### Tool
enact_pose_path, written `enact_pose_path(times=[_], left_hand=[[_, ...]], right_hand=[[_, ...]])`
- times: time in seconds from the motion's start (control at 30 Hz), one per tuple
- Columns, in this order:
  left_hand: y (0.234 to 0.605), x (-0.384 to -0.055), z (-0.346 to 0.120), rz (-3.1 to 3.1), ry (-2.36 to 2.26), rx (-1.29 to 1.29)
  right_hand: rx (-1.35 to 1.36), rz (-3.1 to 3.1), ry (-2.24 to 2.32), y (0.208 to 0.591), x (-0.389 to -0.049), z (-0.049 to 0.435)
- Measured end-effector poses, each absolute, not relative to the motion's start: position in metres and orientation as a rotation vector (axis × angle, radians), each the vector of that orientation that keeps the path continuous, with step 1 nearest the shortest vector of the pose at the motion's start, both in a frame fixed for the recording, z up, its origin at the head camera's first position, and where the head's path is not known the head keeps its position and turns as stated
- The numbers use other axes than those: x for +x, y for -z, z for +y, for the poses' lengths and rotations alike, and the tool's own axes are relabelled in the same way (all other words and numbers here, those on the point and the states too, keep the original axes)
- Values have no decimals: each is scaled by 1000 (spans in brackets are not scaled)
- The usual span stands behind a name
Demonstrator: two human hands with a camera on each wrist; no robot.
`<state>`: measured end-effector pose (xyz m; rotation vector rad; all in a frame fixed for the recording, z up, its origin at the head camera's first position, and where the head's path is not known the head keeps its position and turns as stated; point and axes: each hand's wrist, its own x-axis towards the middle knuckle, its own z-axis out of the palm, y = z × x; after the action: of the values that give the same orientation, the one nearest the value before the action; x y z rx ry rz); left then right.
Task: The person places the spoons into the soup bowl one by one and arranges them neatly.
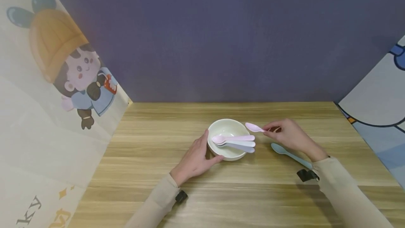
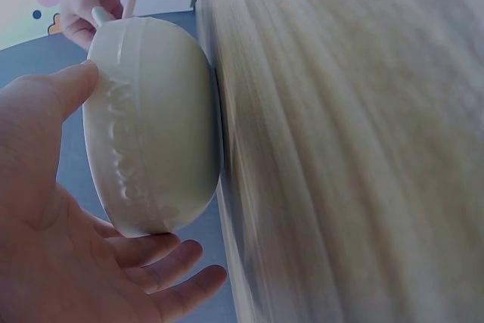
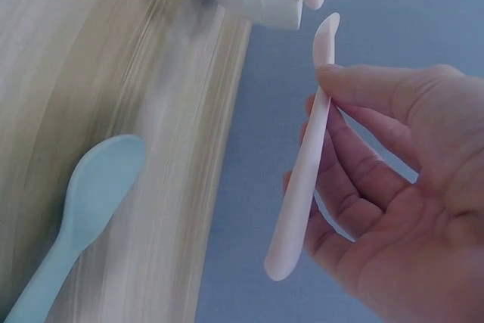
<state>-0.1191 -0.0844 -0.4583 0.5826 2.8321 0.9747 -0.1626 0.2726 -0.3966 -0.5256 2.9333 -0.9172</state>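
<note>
A white bowl (image 1: 230, 125) stands on the wooden table (image 1: 158, 133). My left hand (image 1: 196, 156) holds it from the left, thumb at the near rim and fingers round the far side. Inside lean a pink spoon (image 1: 238, 138), a white spoon (image 1: 246, 144) and a greyish-lavender spoon (image 1: 243, 148), handles over the right rim. Just right of the bowl, my right hand (image 1: 289, 134) pinches another pink spoon (image 3: 299, 187) between thumb and fingers, above the table. Its scoop points towards the bowl. A pale teal spoon (image 3: 98, 187) lies on the table below the right hand, handle partly hidden by the wrist.
A dark blue-grey panel (image 1: 221, 38) rises behind the table's back edge. Walls with printed cartoons border both sides, a capped child figure (image 1: 79, 69) on the left one. Black straps (image 1: 181, 197) sit at both wrists.
</note>
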Motion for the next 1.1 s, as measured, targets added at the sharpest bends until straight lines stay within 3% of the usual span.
enact_pose_path(times=[1.1], left_hand=[[457, -118, -84, 2831, -986, 594]], right_hand=[[-589, 2863, 947, 390, -174, 233]])
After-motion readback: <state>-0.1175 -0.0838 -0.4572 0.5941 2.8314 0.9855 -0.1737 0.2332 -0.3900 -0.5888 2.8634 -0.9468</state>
